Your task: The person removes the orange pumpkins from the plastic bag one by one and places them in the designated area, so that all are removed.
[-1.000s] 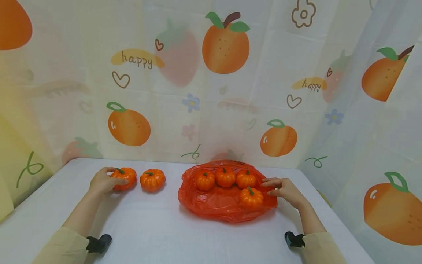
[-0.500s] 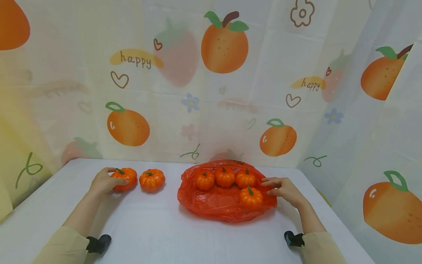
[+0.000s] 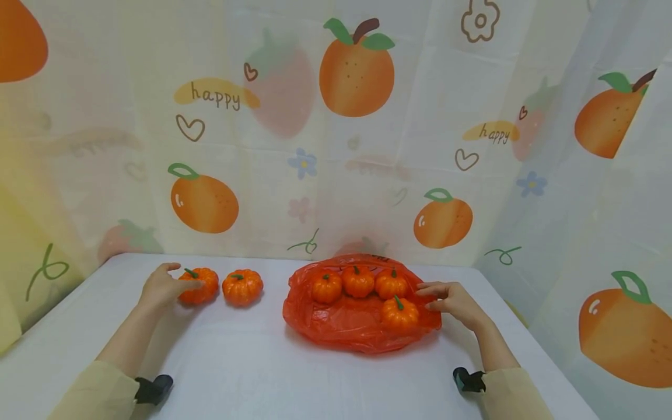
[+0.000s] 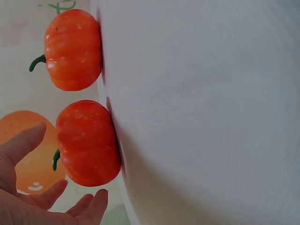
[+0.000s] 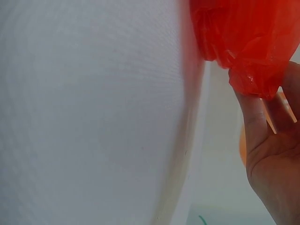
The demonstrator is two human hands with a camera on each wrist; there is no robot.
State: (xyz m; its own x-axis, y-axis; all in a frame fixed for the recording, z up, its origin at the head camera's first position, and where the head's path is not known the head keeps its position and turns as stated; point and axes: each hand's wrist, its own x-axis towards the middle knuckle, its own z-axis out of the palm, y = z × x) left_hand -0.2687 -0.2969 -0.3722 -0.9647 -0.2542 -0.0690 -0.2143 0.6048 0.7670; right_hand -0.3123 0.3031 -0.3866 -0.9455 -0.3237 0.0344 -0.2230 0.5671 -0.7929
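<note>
left hand (image 3: 161, 287) | fingers loosened, opened off the leftmost pumpkin (image 3: 198, 284); thumb now lifted above it

The small pumpkins (image 3: 241, 287) look like moulded plastic or foam, ribbed, with a faint sheen and matt green stems. The red bag (image 3: 346, 324) is thin, crinkled plastic film, glossy and slightly see-through. The table (image 3: 273, 373) has a matt white, finely textured covering. The printed backdrop (image 3: 294, 146) looks like thin, creased sheeting.
</note>
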